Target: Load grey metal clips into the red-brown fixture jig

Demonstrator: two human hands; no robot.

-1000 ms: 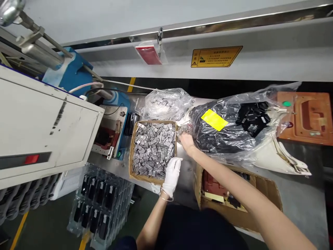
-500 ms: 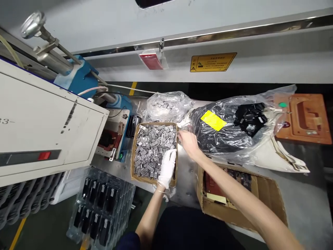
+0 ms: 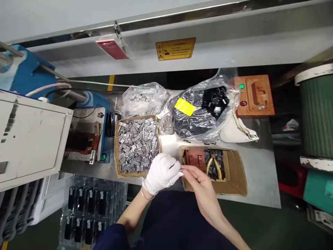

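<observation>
Together, gloved left hand (image 3: 161, 172) and bare right hand (image 3: 199, 178) pinch a tiny, probably metal clip (image 3: 180, 170): light, stiff; grip its edges.

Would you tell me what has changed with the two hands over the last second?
Both hands drew back from the far bags toward the body. The gloved left hand and bare right hand now meet, pinching a small metal piece. The box of metal clips stayed put.
</observation>
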